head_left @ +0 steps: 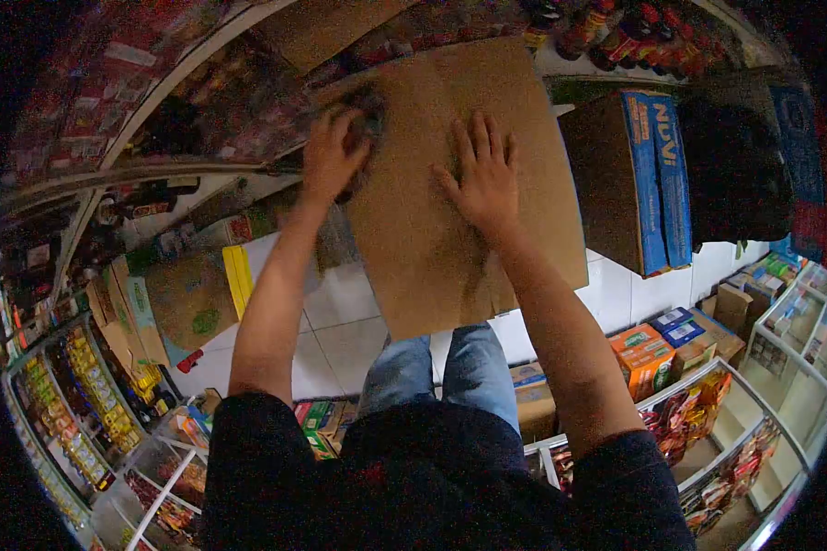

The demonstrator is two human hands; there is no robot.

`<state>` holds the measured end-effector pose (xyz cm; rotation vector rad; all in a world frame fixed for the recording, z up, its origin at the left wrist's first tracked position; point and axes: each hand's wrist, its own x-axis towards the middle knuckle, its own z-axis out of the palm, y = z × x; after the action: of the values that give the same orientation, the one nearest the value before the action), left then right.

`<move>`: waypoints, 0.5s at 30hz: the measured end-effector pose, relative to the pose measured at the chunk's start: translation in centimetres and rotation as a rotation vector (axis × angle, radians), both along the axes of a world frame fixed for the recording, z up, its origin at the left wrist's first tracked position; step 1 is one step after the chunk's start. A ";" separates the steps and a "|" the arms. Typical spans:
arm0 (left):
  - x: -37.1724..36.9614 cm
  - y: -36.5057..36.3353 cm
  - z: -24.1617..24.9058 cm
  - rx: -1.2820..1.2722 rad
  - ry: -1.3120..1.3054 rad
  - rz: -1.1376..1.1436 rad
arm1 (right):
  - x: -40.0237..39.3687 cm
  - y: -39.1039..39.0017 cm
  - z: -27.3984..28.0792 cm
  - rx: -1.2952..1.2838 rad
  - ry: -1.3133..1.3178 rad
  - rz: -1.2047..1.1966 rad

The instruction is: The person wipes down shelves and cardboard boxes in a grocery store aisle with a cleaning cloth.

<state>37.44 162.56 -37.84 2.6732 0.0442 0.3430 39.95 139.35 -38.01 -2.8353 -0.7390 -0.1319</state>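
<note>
A large brown cardboard box [413,248] stands in front of me, its broad flat face toward me. My right hand [485,184] lies flat on that face with its fingers spread, holding nothing. At the box's upper left edge is my left hand [334,158], its fingers curled around or against a dark object [369,99]. Shadow and blur hide what this object is, and part of it sits behind the fingers.
To the right stands a carton with a blue printed side [654,174]. Flattened cardboard [188,298] lies at the left on the white tiled floor [340,317]. Orange cartons [641,356] and racks of packets [698,418] are at the lower right. Bottles [606,41] line a shelf above.
</note>
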 end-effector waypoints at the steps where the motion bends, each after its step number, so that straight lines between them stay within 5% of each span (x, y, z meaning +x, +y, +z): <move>1: -1.6 -0.7 -0.1 -0.041 0.027 -0.018 | 0.0 0.1 0.0 -0.025 0.006 -0.010; 9: -18.4 -9.8 0.1 -0.155 0.267 -0.246 | 0.0 0.0 -0.6 0.016 -0.041 0.005; 15: -20.1 -16.0 0.8 -0.144 0.259 -0.223 | 0.2 -0.2 -1.2 0.001 -0.060 0.029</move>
<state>17.29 146.59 -37.01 2.5306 -0.1444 -0.0748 40.13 139.17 -39.22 -2.8295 -0.7920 -0.2128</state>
